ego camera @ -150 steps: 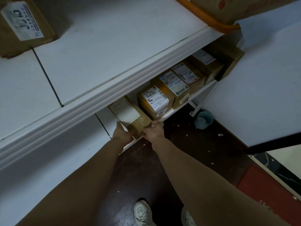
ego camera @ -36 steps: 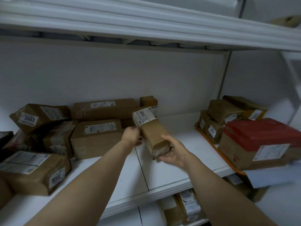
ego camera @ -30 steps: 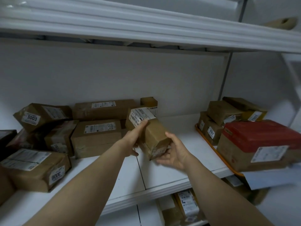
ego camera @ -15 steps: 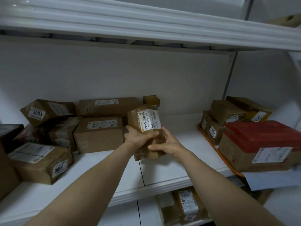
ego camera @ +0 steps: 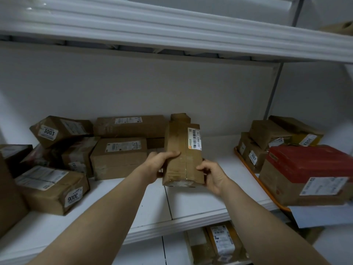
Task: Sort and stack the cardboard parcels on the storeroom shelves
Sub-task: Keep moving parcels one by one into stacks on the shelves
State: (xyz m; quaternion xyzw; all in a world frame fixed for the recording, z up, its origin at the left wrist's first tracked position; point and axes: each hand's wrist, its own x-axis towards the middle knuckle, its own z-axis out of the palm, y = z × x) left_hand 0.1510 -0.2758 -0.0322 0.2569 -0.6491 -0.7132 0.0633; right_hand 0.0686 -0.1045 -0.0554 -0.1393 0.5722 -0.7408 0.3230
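White storeroom shelf (ego camera: 191,203), pretty cluttered. Both hands hold a tall cardboard parcel (ego camera: 183,155) upright at the middle: left hand (ego camera: 158,165) curls its fingers across the front, right hand (ego camera: 212,175) grips the lower right edge. Can't tell if it touches the shelf. Orange tray (ego camera: 248,169) on the right holds several parcels plus a red-topped box (ego camera: 309,163). Loose parcels pile up on the left, one marked 3006 (ego camera: 53,190).

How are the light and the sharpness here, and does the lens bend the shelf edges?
Head view: dim, bluish light, with shadow under the upper shelf; its edge bows, a wide-angle effect; the red-topped box at right looks smeared; the label on the held parcel is legible.
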